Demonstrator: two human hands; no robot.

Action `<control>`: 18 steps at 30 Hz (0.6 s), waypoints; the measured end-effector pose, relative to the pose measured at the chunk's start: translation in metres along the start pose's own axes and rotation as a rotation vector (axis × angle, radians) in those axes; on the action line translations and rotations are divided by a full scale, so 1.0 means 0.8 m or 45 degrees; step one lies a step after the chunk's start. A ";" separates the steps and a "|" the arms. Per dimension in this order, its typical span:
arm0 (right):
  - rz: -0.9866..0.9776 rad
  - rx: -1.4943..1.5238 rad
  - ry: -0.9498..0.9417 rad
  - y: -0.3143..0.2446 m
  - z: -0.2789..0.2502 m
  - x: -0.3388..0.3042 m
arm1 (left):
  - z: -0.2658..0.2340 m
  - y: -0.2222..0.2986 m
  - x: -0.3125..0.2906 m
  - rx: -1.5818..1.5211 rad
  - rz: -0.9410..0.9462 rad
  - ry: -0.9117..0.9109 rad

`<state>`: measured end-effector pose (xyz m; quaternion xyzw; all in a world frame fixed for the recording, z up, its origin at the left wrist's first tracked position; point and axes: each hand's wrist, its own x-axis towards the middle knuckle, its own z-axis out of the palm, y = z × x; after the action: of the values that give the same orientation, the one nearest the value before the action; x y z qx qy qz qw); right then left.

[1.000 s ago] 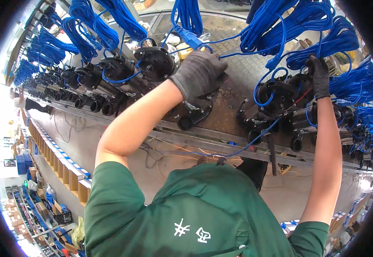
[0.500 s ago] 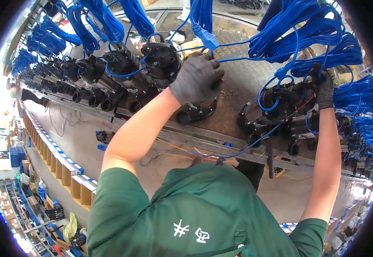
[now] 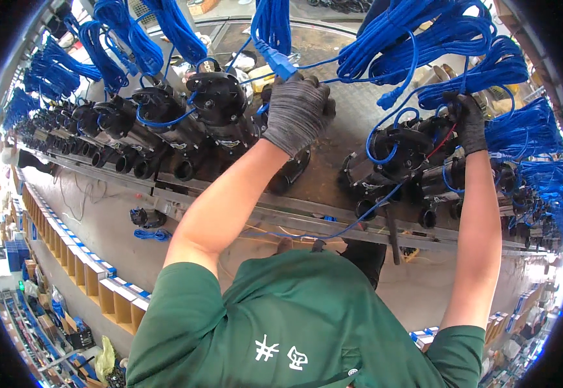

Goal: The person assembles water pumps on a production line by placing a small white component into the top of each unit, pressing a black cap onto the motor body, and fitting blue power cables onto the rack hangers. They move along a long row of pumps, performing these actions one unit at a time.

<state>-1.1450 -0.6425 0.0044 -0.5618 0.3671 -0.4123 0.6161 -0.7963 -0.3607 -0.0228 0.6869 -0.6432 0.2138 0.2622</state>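
Observation:
My left hand (image 3: 299, 115), in a grey knit glove, is closed just under a light-blue plug (image 3: 277, 63) on a blue cable. Its fingers curl away from view, so what they hold is hidden. Below that hand shows the black lower part of a pump (image 3: 292, 170). My right hand (image 3: 468, 124), gloved too, is curled at the far side of a black-topped pump (image 3: 395, 150) lying tilted at the right. A thin red wire (image 3: 443, 141) runs beside its fingers; what they grip cannot be made out.
A row of upright metal pumps (image 3: 215, 100) with black tops stretches left along the bench (image 3: 353, 58). Coiled blue cables (image 3: 417, 39) hang above both sides. A loose blue cable droops over the front rail (image 3: 281, 210). Partitioned cardboard boxes (image 3: 94, 275) line the floor.
The whole view has shifted, with pumps and cables sliding left in it. Relative to the pumps, my left hand has moved right and turned. My right hand stays by the same pump.

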 end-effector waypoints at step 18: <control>0.074 0.116 0.011 -0.003 -0.003 0.001 | 0.077 0.006 -0.231 -0.287 0.116 -0.458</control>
<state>-1.1472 -0.6443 0.0066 -0.5205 0.3669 -0.4127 0.6512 -0.8185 -0.2578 -0.1865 0.6506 -0.7298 0.0261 0.2086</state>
